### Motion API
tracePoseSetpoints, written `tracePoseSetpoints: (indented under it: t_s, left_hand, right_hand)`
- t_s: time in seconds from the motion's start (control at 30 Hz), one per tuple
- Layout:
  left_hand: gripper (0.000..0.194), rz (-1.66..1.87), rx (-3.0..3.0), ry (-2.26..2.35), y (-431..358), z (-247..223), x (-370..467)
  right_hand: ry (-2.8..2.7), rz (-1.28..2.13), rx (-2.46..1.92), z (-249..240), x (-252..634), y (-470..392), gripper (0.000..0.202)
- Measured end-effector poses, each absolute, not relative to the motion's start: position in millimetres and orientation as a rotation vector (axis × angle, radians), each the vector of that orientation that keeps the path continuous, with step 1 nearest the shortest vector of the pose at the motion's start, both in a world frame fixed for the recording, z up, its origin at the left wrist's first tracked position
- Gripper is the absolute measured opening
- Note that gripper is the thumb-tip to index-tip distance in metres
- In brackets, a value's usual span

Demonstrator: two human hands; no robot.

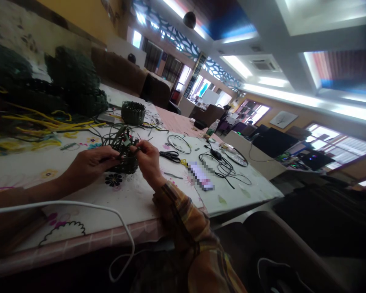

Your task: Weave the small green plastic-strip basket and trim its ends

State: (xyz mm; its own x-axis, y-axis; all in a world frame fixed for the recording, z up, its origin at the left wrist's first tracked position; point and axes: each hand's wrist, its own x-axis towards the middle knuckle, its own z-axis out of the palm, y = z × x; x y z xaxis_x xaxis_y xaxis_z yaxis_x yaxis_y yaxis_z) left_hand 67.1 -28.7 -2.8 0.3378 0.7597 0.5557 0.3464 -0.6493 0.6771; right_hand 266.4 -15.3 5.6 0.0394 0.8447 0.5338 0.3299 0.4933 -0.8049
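A small dark green woven basket (126, 165) stands on the flowered tablecloth, with loose strips sticking out around its top. At its left side, my left hand (94, 162) pinches the rim, thumb and fingers pressed together. My right hand (148, 158) is closed at the upper right of the basket, its fingertips on a dark green strip (135, 149). Black-handled scissors (171, 156) lie just right of my right hand. Behind the basket is another round woven basket (133, 113). The exact grip of the fingertips is partly hidden by the strips.
Stacked green woven pieces (76, 81) and yellow strips (33, 122) fill the table's left side. A coiled dark cord (222, 165), a blurred-out phone-like object (199, 176) and a bottle (212, 128) are to the right. A white cable (103, 207) crosses in front of the table edge.
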Motion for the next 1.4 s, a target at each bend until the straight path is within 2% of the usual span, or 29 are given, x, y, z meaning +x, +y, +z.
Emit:
tracePoseSetpoints:
  t_s: [0.13, 0.27, 0.5, 0.7, 0.97, 1.17, 1.4]
  left_hand:
    - [0.03, 1.278, 2.254, 0.936, -28, 0, 65]
    - [0.031, 1.307, 2.239, 0.943, -30, 5, 65]
    - [0.035, 1.157, 2.258, 0.92, -26, 9, 64]
    - [0.034, 1.256, 2.152, 0.991, -33, 10, 70]
    - [0.03, 1.322, 1.958, 1.022, -38, 5, 73]
    - [0.041, 1.21, 1.904, 1.111, -36, 4, 70]
    - [0.033, 1.268, 1.934, 1.071, -37, 7, 70]
  right_hand:
    - [-1.489, 0.655, -1.089, 17, 267, -21, 0.036]
    - [-1.526, 0.728, -1.108, 27, 266, -27, 0.032]
    - [-1.749, 0.913, -0.942, 43, 278, -18, 0.02]
    - [-1.824, 0.65, -1.121, 48, 271, -22, 0.007]
    - [-1.925, 0.352, -1.281, 55, 257, -33, 0.012]
    - [-1.937, 0.425, -1.206, 46, 258, -32, 0.009]
    - [-1.768, 0.508, -1.123, 38, 265, -29, 0.008]
